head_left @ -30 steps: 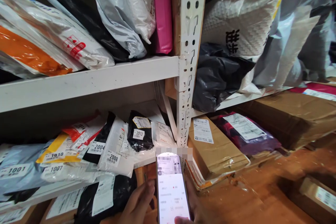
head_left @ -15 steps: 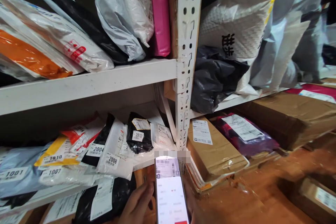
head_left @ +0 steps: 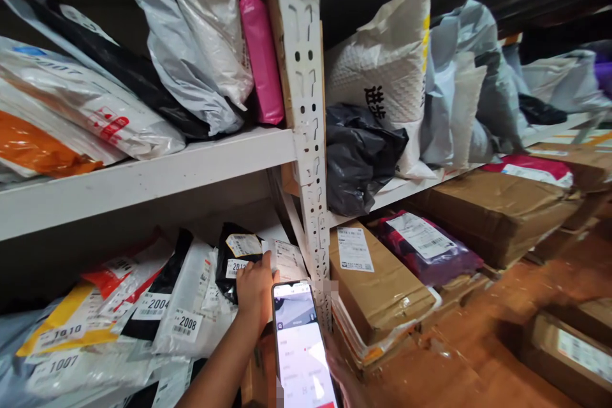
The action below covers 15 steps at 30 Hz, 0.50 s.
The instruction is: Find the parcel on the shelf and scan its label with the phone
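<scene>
My left hand (head_left: 255,290) reaches onto the lower shelf and lies against a black parcel labelled 2012 (head_left: 224,277), with the thumb up beside a white-labelled packet (head_left: 287,258). Whether the fingers grip the parcel is hidden. My right hand (head_left: 340,375) shows only as a sliver at the bottom edge, holding a lit phone (head_left: 301,347) upright just right of my left wrist. The phone's screen shows a white app page.
White metal shelving with a perforated upright (head_left: 306,108) and a shelf board (head_left: 143,175) holds many poly mailers. Numbered parcels such as 2008 (head_left: 186,315) lie left of my hand. A cardboard box (head_left: 377,287), a purple parcel (head_left: 425,248) and more boxes sit right, on an orange-brown floor.
My left hand left the phone's side and went up and forward onto the 2012 parcel. The view swung to the right, and the phone's screen no longer shows the barcode.
</scene>
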Available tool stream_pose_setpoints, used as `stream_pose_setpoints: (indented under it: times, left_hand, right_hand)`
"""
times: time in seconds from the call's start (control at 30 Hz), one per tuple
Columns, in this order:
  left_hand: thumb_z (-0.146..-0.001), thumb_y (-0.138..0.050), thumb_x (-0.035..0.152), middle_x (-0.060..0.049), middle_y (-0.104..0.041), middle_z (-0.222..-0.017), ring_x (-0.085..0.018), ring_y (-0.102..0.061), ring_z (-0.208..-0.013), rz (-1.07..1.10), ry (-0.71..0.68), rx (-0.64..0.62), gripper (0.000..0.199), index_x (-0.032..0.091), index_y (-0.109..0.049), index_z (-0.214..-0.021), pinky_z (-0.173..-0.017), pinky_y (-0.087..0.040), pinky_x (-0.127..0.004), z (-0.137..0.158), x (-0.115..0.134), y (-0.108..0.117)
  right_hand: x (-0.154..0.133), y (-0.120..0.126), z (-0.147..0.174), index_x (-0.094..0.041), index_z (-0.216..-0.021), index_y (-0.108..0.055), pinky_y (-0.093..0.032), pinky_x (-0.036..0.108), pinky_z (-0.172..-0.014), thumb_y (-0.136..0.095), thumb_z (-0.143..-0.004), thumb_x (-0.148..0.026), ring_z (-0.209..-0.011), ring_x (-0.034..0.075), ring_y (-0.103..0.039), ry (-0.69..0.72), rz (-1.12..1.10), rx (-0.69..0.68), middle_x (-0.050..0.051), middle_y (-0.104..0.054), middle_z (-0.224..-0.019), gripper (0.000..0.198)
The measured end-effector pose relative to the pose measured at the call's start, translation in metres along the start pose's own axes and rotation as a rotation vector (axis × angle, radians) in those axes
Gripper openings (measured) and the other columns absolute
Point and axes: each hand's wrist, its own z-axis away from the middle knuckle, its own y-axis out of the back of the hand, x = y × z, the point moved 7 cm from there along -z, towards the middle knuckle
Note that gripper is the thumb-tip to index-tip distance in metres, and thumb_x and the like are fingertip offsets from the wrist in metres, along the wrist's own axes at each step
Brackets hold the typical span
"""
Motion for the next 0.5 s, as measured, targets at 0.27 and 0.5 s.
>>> stream_pose_setpoints:
  times: [0.27, 0.5]
  left_hand:
    - [-0.092, -0.044, 0.027, -0.008, -0.071, -0.095, -0.028, -0.061, -0.098, 0.013, -0.018, -0.021, 0.027, 0.017, -0.064, -0.106, -0.082, -0.037, -0.039, 0.012, 0.001, 0.0]
    - [-0.091, -0.045, 0.022, -0.006, -0.071, -0.096, -0.027, -0.059, -0.098, 0.044, -0.03, 0.043, 0.021, 0.018, -0.064, -0.099, -0.081, -0.035, -0.039, 0.011, 0.0, -0.003]
  right_hand:
    - [-0.011, -0.019, -0.048, -0.02, -0.117, -0.062, -0.054, 0.044, -0.08, -0.066, -0.066, -0.073, -0.111, 0.034, -0.061, -0.028, -0.214, 0.038, 0.01, -0.073, -0.109, 0.074]
    - [-0.027, -0.019, -0.057, -0.019, -0.122, -0.057, -0.043, 0.036, -0.097, -0.058, -0.081, -0.065, -0.111, 0.024, -0.062, 0.062, -0.21, -0.014, 0.007, -0.074, -0.107, 0.062]
